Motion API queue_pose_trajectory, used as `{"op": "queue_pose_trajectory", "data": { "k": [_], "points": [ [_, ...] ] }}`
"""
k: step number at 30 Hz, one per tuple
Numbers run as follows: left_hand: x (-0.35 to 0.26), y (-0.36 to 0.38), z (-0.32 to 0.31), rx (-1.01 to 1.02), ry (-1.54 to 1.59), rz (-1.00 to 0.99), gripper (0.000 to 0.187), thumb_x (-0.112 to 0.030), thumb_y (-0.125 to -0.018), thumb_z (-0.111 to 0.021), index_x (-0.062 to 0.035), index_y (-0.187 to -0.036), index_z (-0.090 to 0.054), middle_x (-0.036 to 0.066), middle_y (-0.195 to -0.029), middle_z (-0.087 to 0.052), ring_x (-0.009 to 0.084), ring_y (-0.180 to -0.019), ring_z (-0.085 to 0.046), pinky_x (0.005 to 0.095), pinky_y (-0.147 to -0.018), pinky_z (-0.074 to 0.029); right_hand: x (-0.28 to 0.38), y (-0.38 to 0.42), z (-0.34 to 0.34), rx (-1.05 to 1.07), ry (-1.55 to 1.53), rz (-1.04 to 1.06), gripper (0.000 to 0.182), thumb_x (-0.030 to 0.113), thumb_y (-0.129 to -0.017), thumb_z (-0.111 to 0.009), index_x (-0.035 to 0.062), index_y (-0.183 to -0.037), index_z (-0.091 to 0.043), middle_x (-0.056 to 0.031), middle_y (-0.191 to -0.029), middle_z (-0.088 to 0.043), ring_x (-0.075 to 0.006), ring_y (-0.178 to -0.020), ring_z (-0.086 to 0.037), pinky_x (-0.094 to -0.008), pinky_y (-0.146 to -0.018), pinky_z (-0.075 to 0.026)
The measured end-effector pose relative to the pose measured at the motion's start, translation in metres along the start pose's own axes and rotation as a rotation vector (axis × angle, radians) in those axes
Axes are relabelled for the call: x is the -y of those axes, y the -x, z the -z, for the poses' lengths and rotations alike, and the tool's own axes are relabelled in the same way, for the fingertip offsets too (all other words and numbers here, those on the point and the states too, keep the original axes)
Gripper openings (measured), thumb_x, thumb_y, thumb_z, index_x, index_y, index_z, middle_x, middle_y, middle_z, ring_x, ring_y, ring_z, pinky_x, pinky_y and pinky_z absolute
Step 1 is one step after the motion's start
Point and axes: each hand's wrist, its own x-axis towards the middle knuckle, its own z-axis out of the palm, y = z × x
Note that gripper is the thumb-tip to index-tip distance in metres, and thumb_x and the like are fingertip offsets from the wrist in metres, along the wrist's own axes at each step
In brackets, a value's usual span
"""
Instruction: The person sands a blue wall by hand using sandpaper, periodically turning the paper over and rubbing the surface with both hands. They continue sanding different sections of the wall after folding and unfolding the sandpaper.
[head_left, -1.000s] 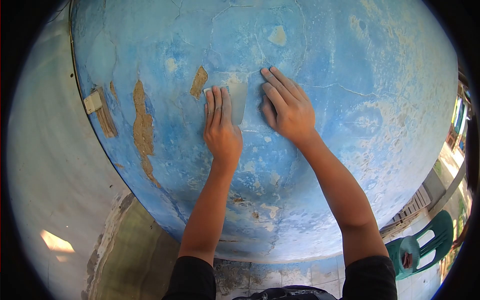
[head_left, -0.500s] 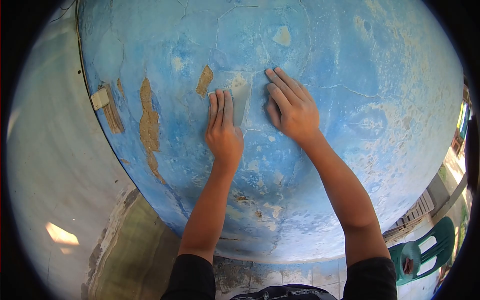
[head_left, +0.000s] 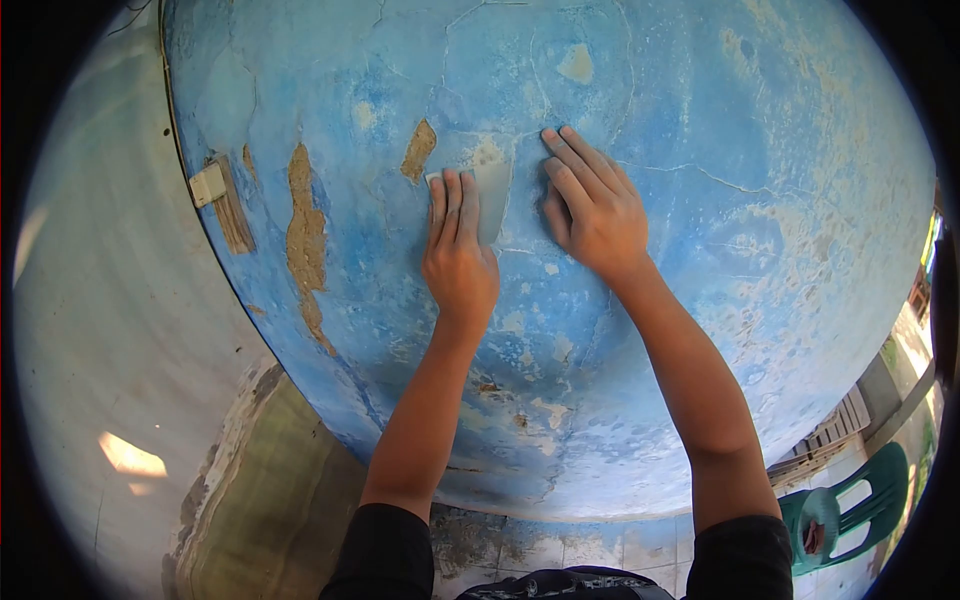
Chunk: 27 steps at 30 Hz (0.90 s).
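Observation:
Both hands are on a blue wall (head_left: pixel 700 300) with peeling paint and cracks. My left hand (head_left: pixel 460 245) lies with its fingers stretched upward over a thin, pale sheet (head_left: pixel 492 195), pressing it to the wall; the sheet shows at the fingertips and to the right of the fingers. Just above that hand is a bare brown patch (head_left: pixel 419 150). My right hand (head_left: pixel 600 205) rests on the wall to the right, fingers extended up and left and thumb apart, holding nothing. Its fingertips have grey dust on them.
A longer brown patch (head_left: pixel 305 240) and a white switch box (head_left: pixel 207 186) on wood are at the left. A pale wall (head_left: pixel 130 300) stands beyond the edge. At the lower right is a green plastic chair (head_left: pixel 880 490) with something on its seat.
The wall and both hands appear slightly further right and higher in view. The hands hold nearly the same places on the wall.

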Motion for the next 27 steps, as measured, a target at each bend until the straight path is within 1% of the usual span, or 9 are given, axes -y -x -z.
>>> {"op": "queue_pose_trajectory", "data": {
  "k": [4, 7, 9, 13, 15, 19, 21, 25, 27],
  "points": [
    [0.006, 0.02, 0.001, 0.008, -0.007, -0.044, 0.078, 0.023, -0.083, -0.052, 0.0017, -0.157, -0.057, 0.024, -0.16, -0.058, 0.0425, -0.153, -0.049, 0.0506, -0.118, -0.053, 0.0, 0.002, -0.001, -0.001, -0.006, -0.012, 0.026, 0.009, -0.087, -0.076, 0.0049, -0.113, -0.071, -0.0121, -0.145, -0.072, -0.0303, -0.139, -0.066, -0.0447, -0.111, -0.057],
    [0.003, 0.01, 0.0, 0.021, 0.007, -0.003, 0.076, 0.023, -0.084, -0.053, 0.0021, -0.156, -0.058, 0.025, -0.16, -0.057, 0.0429, -0.153, -0.049, 0.051, -0.118, -0.052, 0.0, 0.002, 0.0, 0.013, -0.01, -0.012, 0.027, 0.009, -0.087, -0.076, 0.005, -0.113, -0.071, -0.0121, -0.145, -0.071, -0.0303, -0.14, -0.065, -0.0447, -0.111, -0.056],
    [0.0, -0.002, -0.002, -0.015, 0.01, 0.015, 0.077, 0.024, -0.083, -0.053, 0.0026, -0.156, -0.058, 0.025, -0.16, -0.057, 0.0434, -0.153, -0.048, 0.0517, -0.118, -0.053, -0.001, 0.002, 0.0, 0.02, -0.018, -0.013, 0.028, 0.01, -0.087, -0.076, 0.0048, -0.114, -0.071, -0.0116, -0.147, -0.071, -0.0302, -0.141, -0.064, -0.0446, -0.113, -0.056],
    [-0.001, 0.011, -0.002, -0.018, 0.007, 0.022, 0.075, 0.023, -0.084, -0.054, 0.0028, -0.156, -0.058, 0.025, -0.16, -0.057, 0.0436, -0.153, -0.048, 0.0513, -0.117, -0.053, 0.001, 0.008, 0.006, 0.048, -0.045, -0.032, 0.028, 0.009, -0.088, -0.076, 0.0047, -0.115, -0.071, -0.011, -0.149, -0.069, -0.0308, -0.143, -0.062, -0.0452, -0.114, -0.055],
    [0.001, 0.028, 0.005, 0.042, -0.007, 0.006, 0.07, 0.02, -0.088, -0.057, 0.0036, -0.156, -0.058, 0.026, -0.16, -0.057, 0.0438, -0.153, -0.048, 0.0512, -0.117, -0.053, 0.004, 0.016, 0.009, 0.077, -0.06, -0.047, 0.03, 0.01, -0.089, -0.075, 0.0047, -0.118, -0.071, -0.0107, -0.152, -0.067, -0.0312, -0.145, -0.06, -0.0461, -0.116, -0.054],
    [0.002, 0.019, 0.005, 0.055, -0.017, 0.017, 0.07, 0.02, -0.088, -0.057, 0.0037, -0.156, -0.058, 0.026, -0.16, -0.057, 0.0438, -0.153, -0.048, 0.0514, -0.117, -0.053, 0.007, 0.025, 0.012, 0.082, -0.042, -0.05, 0.032, 0.01, -0.09, -0.074, 0.0047, -0.121, -0.071, -0.0108, -0.154, -0.066, -0.0317, -0.146, -0.059, -0.0469, -0.117, -0.053],
    [0.0, 0.005, -0.001, 0.002, -0.019, 0.008, 0.075, 0.022, -0.084, -0.054, 0.003, -0.156, -0.057, 0.025, -0.16, -0.057, 0.0434, -0.154, -0.048, 0.0511, -0.117, -0.053, 0.008, 0.026, 0.013, 0.097, -0.052, -0.065, 0.033, 0.011, -0.092, -0.073, 0.0046, -0.123, -0.071, -0.0109, -0.154, -0.066, -0.0317, -0.146, -0.059, -0.0473, -0.118, -0.052],
    [-0.005, -0.002, 0.0, -0.001, -0.037, 0.019, 0.076, 0.023, -0.083, -0.053, 0.0027, -0.157, -0.057, 0.025, -0.16, -0.057, 0.0434, -0.153, -0.048, 0.051, -0.116, -0.054, 0.008, 0.029, 0.014, 0.098, -0.048, -0.068, 0.033, 0.011, -0.091, -0.073, 0.0047, -0.124, -0.071, -0.0107, -0.155, -0.065, -0.0317, -0.147, -0.058, -0.0471, -0.118, -0.052],
    [-0.003, 0.018, 0.004, 0.028, -0.034, 0.022, 0.073, 0.021, -0.085, -0.059, 0.0011, -0.155, -0.06, 0.022, -0.159, -0.059, 0.0411, -0.152, -0.051, 0.0482, -0.117, -0.054, 0.01, 0.036, 0.015, 0.101, -0.04, -0.077, 0.033, 0.011, -0.091, -0.073, 0.0051, -0.124, -0.072, -0.0103, -0.154, -0.066, -0.0316, -0.148, -0.058, -0.0473, -0.118, -0.052]
  ]
}}
